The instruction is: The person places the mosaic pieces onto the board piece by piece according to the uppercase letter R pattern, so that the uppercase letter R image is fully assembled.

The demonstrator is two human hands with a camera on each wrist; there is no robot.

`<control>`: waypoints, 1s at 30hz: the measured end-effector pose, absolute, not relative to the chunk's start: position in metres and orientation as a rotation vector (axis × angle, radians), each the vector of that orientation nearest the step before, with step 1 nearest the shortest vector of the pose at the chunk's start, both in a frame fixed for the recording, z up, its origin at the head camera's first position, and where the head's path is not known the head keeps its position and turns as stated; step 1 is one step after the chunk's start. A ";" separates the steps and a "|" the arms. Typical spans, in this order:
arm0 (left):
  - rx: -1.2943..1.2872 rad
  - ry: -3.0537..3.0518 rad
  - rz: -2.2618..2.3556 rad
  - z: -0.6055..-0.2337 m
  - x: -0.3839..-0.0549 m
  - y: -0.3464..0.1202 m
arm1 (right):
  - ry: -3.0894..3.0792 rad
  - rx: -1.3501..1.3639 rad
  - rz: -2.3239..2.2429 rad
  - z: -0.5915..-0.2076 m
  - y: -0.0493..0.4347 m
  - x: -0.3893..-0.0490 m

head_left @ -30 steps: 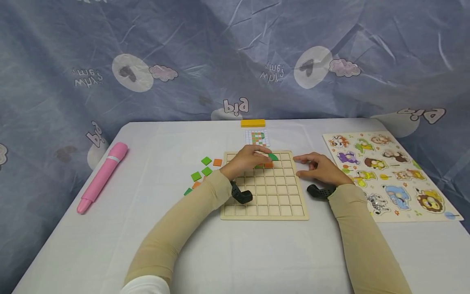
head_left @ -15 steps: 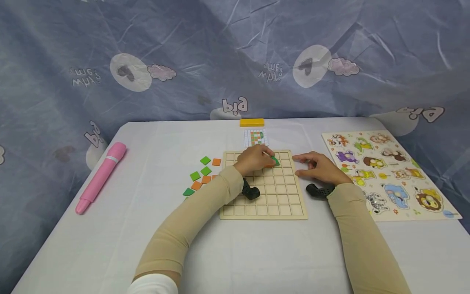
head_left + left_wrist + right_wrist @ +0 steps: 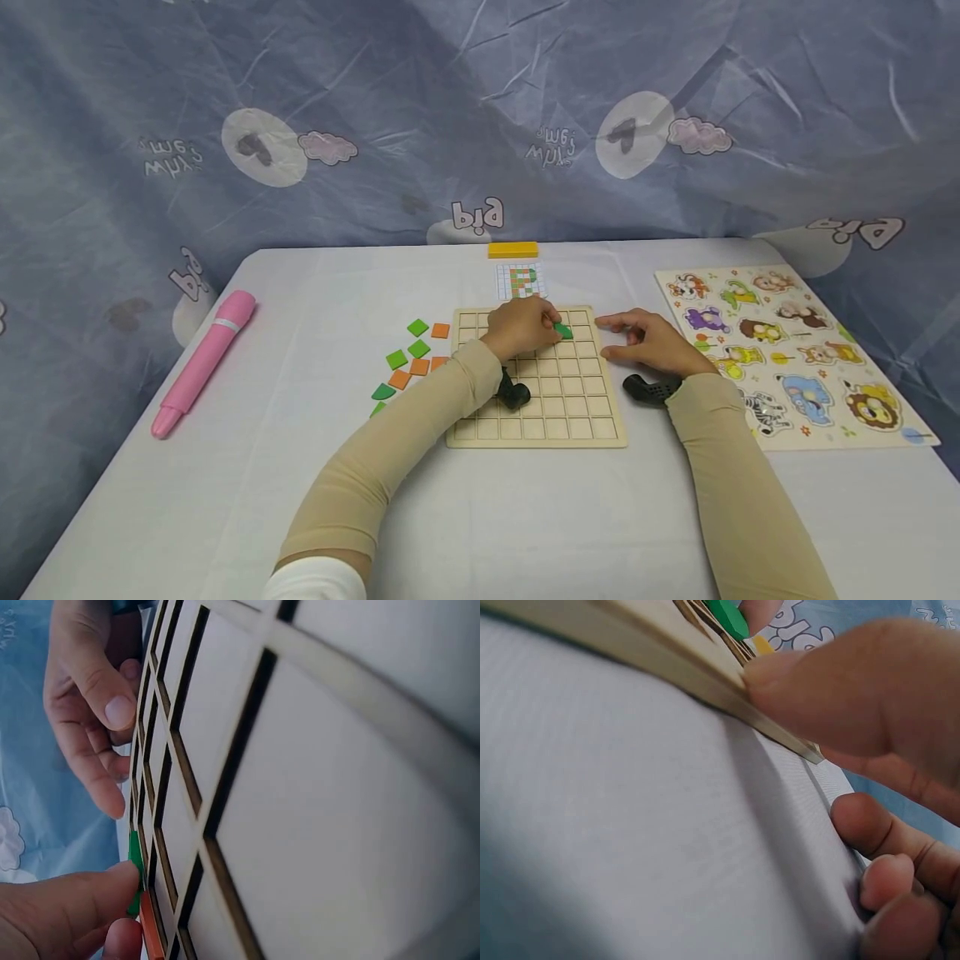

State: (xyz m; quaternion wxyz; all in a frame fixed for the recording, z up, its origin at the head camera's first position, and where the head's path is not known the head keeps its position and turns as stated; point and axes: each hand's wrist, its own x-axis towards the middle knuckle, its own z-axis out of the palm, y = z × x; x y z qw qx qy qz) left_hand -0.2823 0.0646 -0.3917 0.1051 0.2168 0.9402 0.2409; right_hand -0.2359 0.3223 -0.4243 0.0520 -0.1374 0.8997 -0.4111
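My left hand (image 3: 521, 326) pinches a green tile (image 3: 564, 332) with one curved side between thumb and fingers, at the upper right part of the wooden grid board (image 3: 536, 432). In the left wrist view an orange tile (image 3: 152, 928) sits in the grid right beside those fingertips. My hand hides part of the board's upper rows in the head view. At the board's right edge is my right hand (image 3: 654, 342), its thumb and forefinger extended to the rim and the other fingers loosely bent. The right wrist view shows that thumb (image 3: 810, 694) against the rim.
Several loose green and orange tiles (image 3: 417, 350) lie left of the board. Behind it are a pattern card (image 3: 520, 282) and a yellow block (image 3: 513, 250). A pink pen-shaped object (image 3: 204, 362) lies far left, an animal puzzle board (image 3: 795, 358) at right.
My left hand has shifted right and slightly towards me over the board, bringing the green tile down to a lower row near the right side. The right hand stays at the rim.
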 end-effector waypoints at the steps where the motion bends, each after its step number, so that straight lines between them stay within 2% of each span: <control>1: 0.646 2.779 0.691 -0.392 -0.283 0.064 | 2.736 -0.415 -1.249 -0.424 0.322 -0.236; 30: 0.679 2.780 0.744 -0.391 -0.275 0.052 | 2.732 -0.414 -1.267 -0.425 0.323 -0.235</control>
